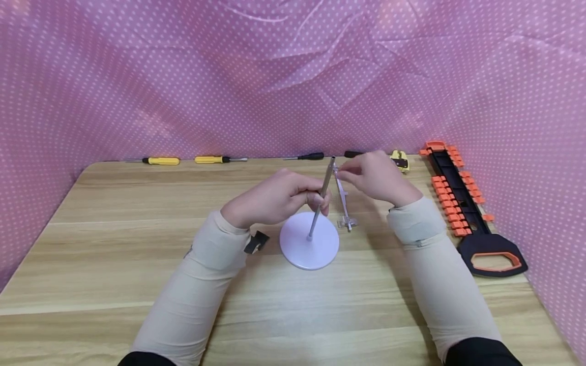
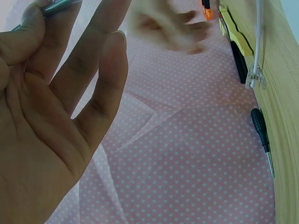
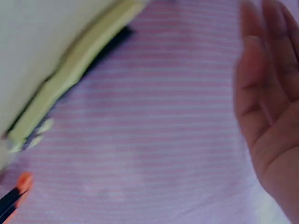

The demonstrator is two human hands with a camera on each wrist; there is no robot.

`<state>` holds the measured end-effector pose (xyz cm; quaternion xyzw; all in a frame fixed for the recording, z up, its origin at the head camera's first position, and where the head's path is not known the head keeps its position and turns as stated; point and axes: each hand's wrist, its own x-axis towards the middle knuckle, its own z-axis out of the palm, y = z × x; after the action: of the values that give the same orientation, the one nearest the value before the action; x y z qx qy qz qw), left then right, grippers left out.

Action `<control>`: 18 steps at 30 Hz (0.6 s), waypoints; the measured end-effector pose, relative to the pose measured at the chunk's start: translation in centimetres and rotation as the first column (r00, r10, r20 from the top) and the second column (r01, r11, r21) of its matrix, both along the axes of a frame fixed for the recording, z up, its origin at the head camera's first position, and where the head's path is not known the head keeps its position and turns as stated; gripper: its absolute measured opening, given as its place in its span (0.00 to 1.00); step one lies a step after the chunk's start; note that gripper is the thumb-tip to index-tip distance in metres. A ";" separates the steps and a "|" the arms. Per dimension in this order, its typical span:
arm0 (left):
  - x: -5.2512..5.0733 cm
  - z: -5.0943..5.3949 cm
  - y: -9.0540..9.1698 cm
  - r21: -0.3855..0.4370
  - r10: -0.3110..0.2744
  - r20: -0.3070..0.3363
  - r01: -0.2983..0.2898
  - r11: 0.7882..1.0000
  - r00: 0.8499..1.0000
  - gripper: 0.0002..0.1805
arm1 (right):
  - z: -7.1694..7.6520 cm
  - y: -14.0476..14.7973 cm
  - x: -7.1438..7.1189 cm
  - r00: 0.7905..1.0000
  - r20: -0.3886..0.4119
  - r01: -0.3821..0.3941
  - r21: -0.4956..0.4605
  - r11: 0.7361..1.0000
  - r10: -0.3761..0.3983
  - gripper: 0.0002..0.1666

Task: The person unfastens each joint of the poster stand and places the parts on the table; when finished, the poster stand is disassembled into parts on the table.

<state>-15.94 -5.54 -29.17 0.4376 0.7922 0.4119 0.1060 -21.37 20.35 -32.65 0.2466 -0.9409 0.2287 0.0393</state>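
Note:
In the head view my left hand pinches the slim metal pole of a stand between thumb and fingers. The pole rises, tilted, from a round white base. The left wrist view also shows the metal pole between thumb and forefinger, the other fingers extended. My right hand is close to the upper end of a thin pale rod with clear plastic clips. Blurred in the right wrist view, the right hand shows nothing held, its fingers fairly straight.
Two yellow-handled screwdrivers, a black screwdriver and a yellow tool lie along the back edge. A black-and-orange rack with a handle stands at the right. A small black piece is beside the left cuff.

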 end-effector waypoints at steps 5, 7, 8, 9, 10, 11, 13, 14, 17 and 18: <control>0.0 0.1 -0.1 -0.005 -0.003 -0.021 0.003 1.000 1.000 0.09 | 2.2 -1.1 2.1 0.989 -0.140 -0.076 -0.250 0.965 0.042 0.08; 0.0 0.1 -0.1 -0.007 -0.004 -0.024 0.004 1.000 1.000 0.09 | 2.9 -1.5 2.9 0.983 -0.179 -0.106 -0.313 0.944 0.051 0.07; 0.0 0.1 -0.1 -0.008 -0.003 -0.024 0.003 1.000 1.000 0.09 | 3.2 -1.7 3.3 0.978 -0.198 -0.126 -0.341 0.932 0.060 0.07; 0.0 0.1 -0.1 -0.008 -0.004 -0.019 0.004 1.000 1.000 0.09 | 3.4 -1.8 3.7 0.975 -0.213 -0.142 -0.368 0.919 0.066 0.07; 0.0 0.1 -0.1 -0.007 -0.005 -0.015 0.005 1.000 1.000 0.09 | 3.7 -2.0 4.0 0.972 -0.226 -0.157 -0.392 0.907 0.071 0.07; 0.0 0.1 -0.1 -0.007 -0.005 -0.009 0.005 1.000 1.000 0.09 | 3.9 -2.1 4.3 0.968 -0.239 -0.173 -0.412 0.895 0.077 0.07; 0.0 0.1 0.0 -0.007 -0.004 0.001 0.004 1.000 1.000 0.08 | 4.4 -2.2 4.9 0.963 -0.255 -0.201 -0.446 0.872 0.092 0.08; 0.0 0.1 0.0 -0.007 -0.003 0.004 0.003 1.000 1.000 0.08 | 4.5 -2.3 5.1 0.961 -0.260 -0.213 -0.458 0.863 0.099 0.08; 0.0 0.1 0.0 -0.013 0.002 0.004 -0.002 1.000 1.000 0.08 | 4.9 -2.3 5.6 0.956 -0.270 -0.240 -0.485 0.841 0.116 0.08; 0.0 0.1 0.0 -0.015 0.003 0.002 -0.003 1.000 1.000 0.08 | 5.0 -2.4 5.8 0.954 -0.271 -0.250 -0.499 0.830 0.124 0.09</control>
<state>-15.97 -5.51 -29.11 0.4352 0.7957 0.4068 0.1094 -15.56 17.98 -27.68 0.3423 -0.8020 0.4510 0.1901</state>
